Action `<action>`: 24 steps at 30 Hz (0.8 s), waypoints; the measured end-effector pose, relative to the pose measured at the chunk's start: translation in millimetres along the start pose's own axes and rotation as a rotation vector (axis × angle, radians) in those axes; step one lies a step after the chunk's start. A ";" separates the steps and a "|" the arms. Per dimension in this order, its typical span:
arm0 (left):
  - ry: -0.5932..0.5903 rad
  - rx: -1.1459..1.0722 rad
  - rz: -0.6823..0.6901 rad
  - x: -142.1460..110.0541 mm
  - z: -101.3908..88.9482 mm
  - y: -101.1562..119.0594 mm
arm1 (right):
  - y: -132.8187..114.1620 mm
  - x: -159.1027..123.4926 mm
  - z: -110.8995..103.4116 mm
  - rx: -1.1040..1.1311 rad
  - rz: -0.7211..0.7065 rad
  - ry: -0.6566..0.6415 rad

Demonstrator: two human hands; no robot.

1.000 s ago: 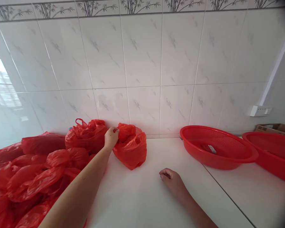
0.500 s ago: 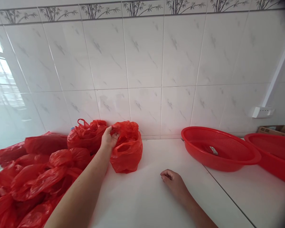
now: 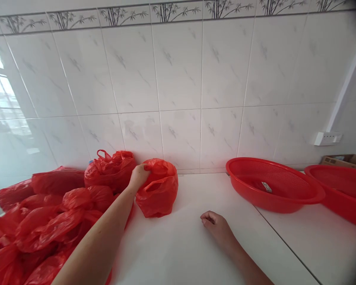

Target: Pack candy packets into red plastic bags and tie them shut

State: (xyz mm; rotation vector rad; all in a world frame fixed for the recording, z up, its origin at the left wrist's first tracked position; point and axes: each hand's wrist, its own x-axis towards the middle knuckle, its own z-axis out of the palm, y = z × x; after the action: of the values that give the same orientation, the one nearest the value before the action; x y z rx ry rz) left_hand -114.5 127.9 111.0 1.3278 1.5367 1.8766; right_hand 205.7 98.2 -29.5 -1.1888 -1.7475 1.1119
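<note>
White tbl (image 3: 178,247) | L-hand fingers (image 3: 141,168) gripping red bag (image 3: 160,196) | R-hand fingers (image 3: 207,215) curled closed (loosely)

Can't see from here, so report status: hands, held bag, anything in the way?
Left hand pinching upper edge of red bag. Right hand curled, apart from it. Bag on table. Bag pile beside left forearm.

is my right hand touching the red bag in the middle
Apart: the head view shows white tabletop between the right hand and the red bag.
</note>
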 end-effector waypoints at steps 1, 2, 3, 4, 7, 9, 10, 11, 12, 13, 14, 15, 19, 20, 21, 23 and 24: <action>0.031 -0.027 0.004 0.6 1.0 4.2 | -0.6 -0.3 -0.4 0.001 0.000 0.000; 0.064 -0.063 0.016 1.8 2.0 10.2 | -1.3 -0.6 -0.8 0.001 -0.001 0.000; 0.093 -0.100 0.034 3.1 2.9 17.8 | -1.8 -1.1 -1.1 -0.001 -0.005 0.000; 0.116 -0.142 0.055 4.0 3.7 26.7 | -2.2 -1.6 -1.3 -0.003 -0.007 0.000; 0.123 -0.259 0.113 -2.4 6.9 56.7 | -1.5 -2.0 -0.8 -0.007 -0.003 -0.008; 0.077 -0.306 0.129 -18.5 12.4 74.6 | 0.1 -0.4 0.1 0.017 -0.003 -0.018; 0.042 -0.318 0.126 -30.3 17.0 81.3 | 0.8 0.8 0.4 0.041 -0.002 -0.015; -0.004 -0.324 0.113 -44.1 23.2 85.8 | 1.2 1.9 0.2 0.077 0.001 -0.004; -0.059 -0.328 0.090 -59.4 30.7 88.0 | 1.1 2.5 -0.7 0.123 0.006 0.016; -0.119 -0.329 0.058 -75.5 39.5 87.4 | 0.2 2.4 -2.1 0.179 0.012 0.033; -0.183 -0.334 0.018 -91.9 49.3 84.1 | -1.6 1.3 -4.3 0.245 0.014 0.032; -0.245 -0.345 -0.028 -107.8 59.7 78.1 | -4.3 -0.9 -6.7 0.318 0.004 -0.001; -0.396 -0.395 -0.277 -159.5 98.6 34.2 | -18.7 -14.2 -14.0 0.611 -0.072 -0.260; -0.415 -0.405 -0.345 -168.0 105.5 20.6 | -21.0 -16.6 -14.7 0.665 -0.060 -0.258; -0.429 -0.413 -0.409 -174.4 110.5 7.1 | -22.1 -18.0 -15.7 0.703 -0.030 -0.206; -0.422 -0.433 -0.515 -180.6 114.3 -18.2 | -20.4 -18.1 -20.4 0.686 0.035 0.004; -0.398 -0.445 -0.552 -180.6 113.2 -29.2 | -18.0 -17.1 -24.9 0.636 0.047 0.116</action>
State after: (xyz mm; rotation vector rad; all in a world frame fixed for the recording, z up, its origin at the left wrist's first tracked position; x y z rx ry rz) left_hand 59.7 62.0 3.2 0.8849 1.0550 1.3886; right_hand 227.7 84.6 -5.7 -0.8723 -1.1451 1.4502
